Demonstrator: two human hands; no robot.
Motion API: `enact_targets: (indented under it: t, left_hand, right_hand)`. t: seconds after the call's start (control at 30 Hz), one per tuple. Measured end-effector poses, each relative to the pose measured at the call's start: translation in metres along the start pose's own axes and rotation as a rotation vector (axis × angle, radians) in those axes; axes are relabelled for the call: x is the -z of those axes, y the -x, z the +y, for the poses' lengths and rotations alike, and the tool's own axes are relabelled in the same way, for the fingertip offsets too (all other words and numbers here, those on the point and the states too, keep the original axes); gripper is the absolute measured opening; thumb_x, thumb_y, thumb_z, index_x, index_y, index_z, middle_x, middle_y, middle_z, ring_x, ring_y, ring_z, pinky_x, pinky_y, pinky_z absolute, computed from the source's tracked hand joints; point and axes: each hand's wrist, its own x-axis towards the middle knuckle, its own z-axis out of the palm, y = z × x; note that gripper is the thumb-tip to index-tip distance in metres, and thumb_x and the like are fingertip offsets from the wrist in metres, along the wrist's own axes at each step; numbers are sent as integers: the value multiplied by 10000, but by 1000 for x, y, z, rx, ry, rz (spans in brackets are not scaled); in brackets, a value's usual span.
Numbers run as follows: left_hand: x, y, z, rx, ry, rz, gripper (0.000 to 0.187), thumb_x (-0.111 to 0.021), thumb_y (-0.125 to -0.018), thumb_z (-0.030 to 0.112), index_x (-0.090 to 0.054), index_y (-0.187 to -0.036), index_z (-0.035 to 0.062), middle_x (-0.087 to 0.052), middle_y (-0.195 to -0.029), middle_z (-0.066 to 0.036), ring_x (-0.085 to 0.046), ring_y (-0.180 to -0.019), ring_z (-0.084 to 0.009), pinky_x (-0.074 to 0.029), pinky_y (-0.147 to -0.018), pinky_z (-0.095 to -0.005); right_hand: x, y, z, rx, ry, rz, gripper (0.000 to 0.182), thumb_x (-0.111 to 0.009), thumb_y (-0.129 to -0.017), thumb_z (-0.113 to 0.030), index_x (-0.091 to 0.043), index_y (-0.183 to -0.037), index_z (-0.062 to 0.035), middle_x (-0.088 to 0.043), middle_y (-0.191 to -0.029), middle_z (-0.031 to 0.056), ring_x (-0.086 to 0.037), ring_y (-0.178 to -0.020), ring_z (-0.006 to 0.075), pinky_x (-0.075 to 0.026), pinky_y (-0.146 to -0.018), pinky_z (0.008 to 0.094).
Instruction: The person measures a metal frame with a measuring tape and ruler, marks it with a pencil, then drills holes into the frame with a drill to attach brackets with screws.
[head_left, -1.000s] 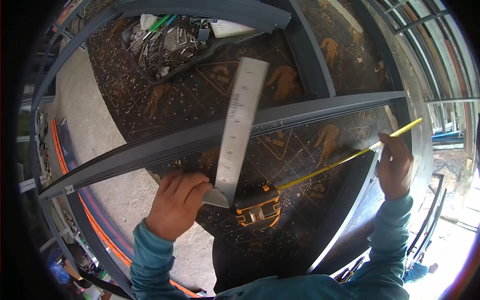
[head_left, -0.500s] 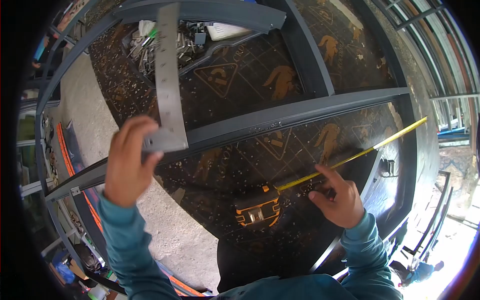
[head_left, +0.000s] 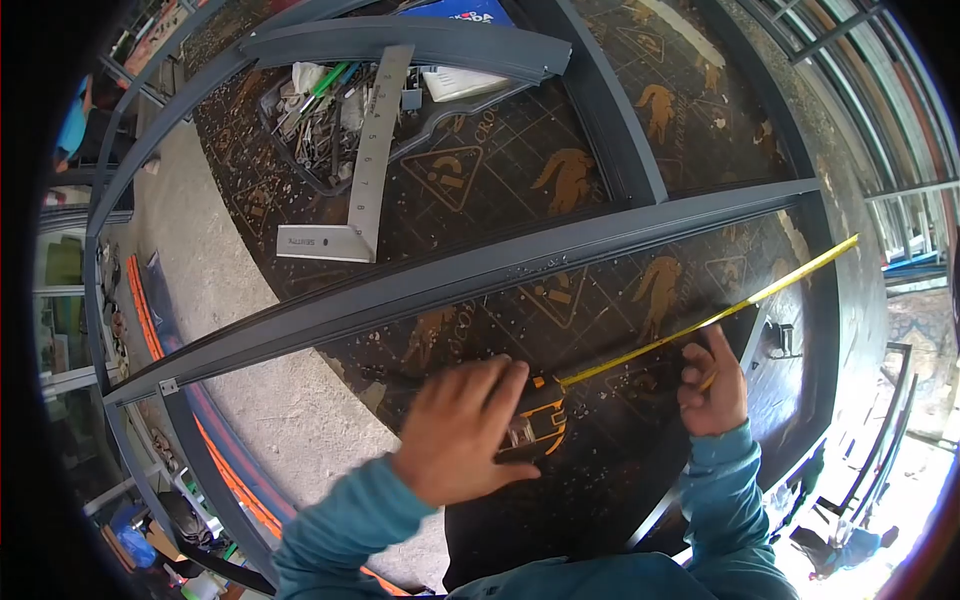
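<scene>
My left hand (head_left: pixel 455 430) hovers over the left part of the tape measure (head_left: pixel 548 424), thumb apart from the fingers; contact cannot be made out. The tape measure is black and orange, its yellow blade (head_left: pixel 690 332) drawn out to the right. Beside that blade is my right hand (head_left: pixel 715 383), index finger stretched toward it and the other fingers curled around a small yellowish thing that I cannot make out. A metal try square (head_left: pixel 368 165) lies beyond the grey crossbar (head_left: pixel 480 262), its blade reaching over a tray of small parts.
Grey metal frame bars (head_left: pixel 610 110) cross the dark printed board (head_left: pixel 500 190). The tray (head_left: pixel 430 135) holds loose hardware and a white item. A blue box (head_left: pixel 465 12) stands at the far edge. Stacked profiles (head_left: pixel 880 110) line the right, and a person (head_left: pixel 72 130) is at far left.
My left hand has let go of the try square, now lying flat, and moved right and down to the tape measure. My right hand has shifted slightly right.
</scene>
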Motion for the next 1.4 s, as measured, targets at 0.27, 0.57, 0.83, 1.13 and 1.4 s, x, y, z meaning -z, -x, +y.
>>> enact_targets:
  t: [0.27,0.57,0.83,1.13,1.4]
  left_hand:
    - [0,3,2,134,233,-113,851,-847,-594,285,-495,-1286,-62,-637,-1092,-247,-660,-947,-408,-542,-856,-451]
    - [76,20,-74,210,334,-333,915,-744,-594,189,-427,-1412,-73,-615,-1101,-219,-634,-963,-371,-485,-932,-406]
    - [105,15,-68,538,538,-355,709,-685,-852,260,-440,-1433,-63,-577,-1034,-129,-594,-851,-182,-499,-748,-326]
    - [123,44,-106,132,377,-245,687,-637,-908,356,-420,-1450,-6,-486,-1056,-123,-526,-861,-185,-441,-717,-340]
    - [121,31,-95,188,289,-259,654,-639,-872,261,-430,-1422,-25,-475,-1011,-131,-508,-828,-205,-433,-716,-340]
  right_hand:
    - [-13,-21,-24,82,-180,-162,253,-602,-985,-435,-593,-998,-182,-516,-736,-25,-434,-514,88,-301,-396,209]
    - [-66,-33,-41,209,136,-198,282,-619,-955,-253,-617,-1134,-35,-616,-799,80,-595,-566,166,-339,-389,247]
    - [-86,-31,-38,250,157,-232,285,-615,-922,-210,-642,-1068,33,-619,-776,90,-594,-553,168,-398,-409,255]
    - [-92,-21,-36,279,209,-328,338,-614,-913,-190,-644,-1123,74,-621,-790,94,-586,-563,151,-469,-453,265]
    - [-92,-24,-40,279,266,-275,363,-614,-911,-204,-649,-1140,75,-629,-785,98,-589,-545,154,-450,-441,254]
